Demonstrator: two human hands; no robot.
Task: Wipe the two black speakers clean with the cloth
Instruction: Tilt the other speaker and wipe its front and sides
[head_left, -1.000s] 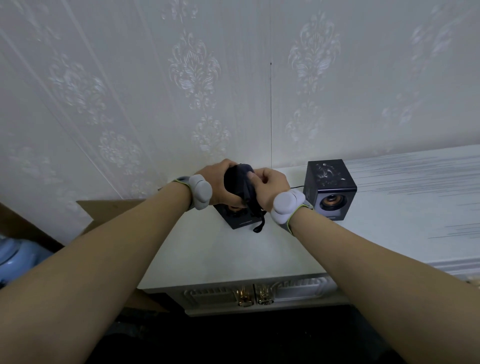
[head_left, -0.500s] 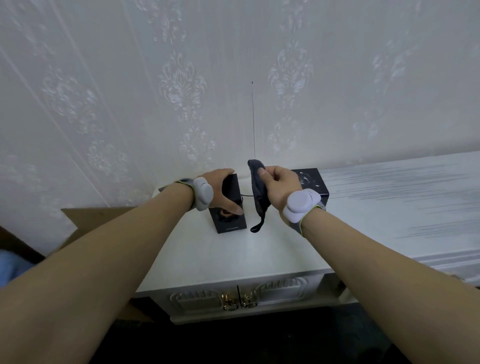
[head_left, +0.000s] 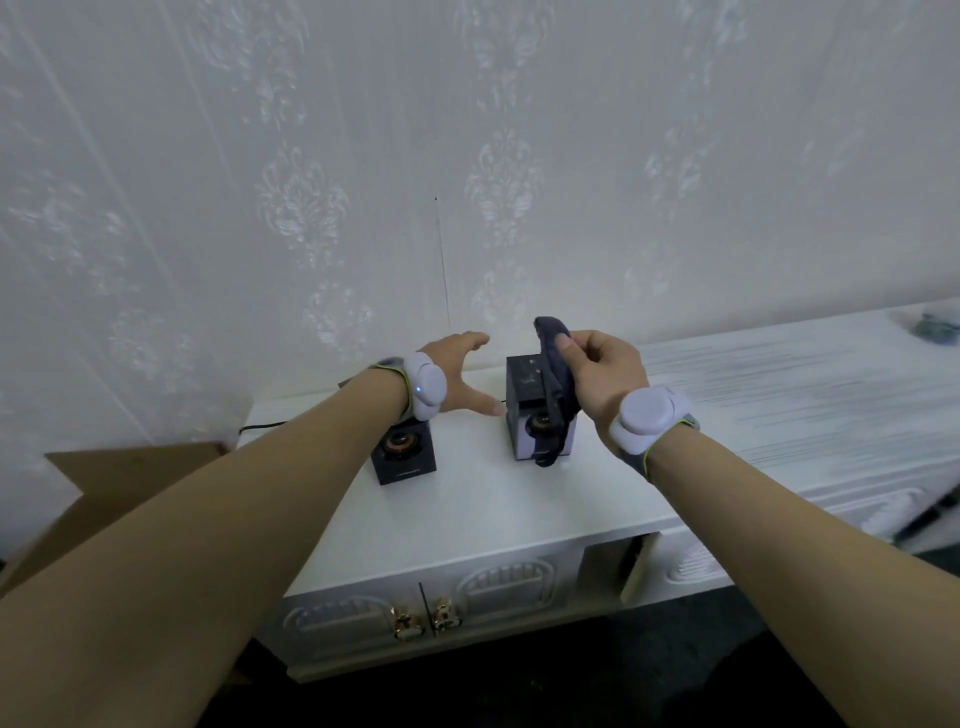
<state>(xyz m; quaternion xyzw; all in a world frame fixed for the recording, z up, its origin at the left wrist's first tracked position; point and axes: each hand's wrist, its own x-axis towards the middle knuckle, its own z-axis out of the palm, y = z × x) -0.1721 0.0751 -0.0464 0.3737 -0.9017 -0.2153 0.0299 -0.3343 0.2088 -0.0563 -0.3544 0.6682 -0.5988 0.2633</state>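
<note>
Black left speaker (head_left: 405, 457) stands on the white cabinet (head_left: 467, 519), free of the spread, empty left hand (head_left: 460, 376). Right hand (head_left: 605, 376) pinches the dark cloth (head_left: 558, 384), draped against the right speaker (head_left: 524, 395), whose dusty top evidently awaits wiping.

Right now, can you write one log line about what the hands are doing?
left hand: open, reaching toward right speaker | right hand: holding cloth over it | left speaker: untouched

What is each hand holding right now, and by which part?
The right hand pinches the cloth near its upper end, the rest hanging before the right speaker. The left hand is open, holding nothing.
</note>
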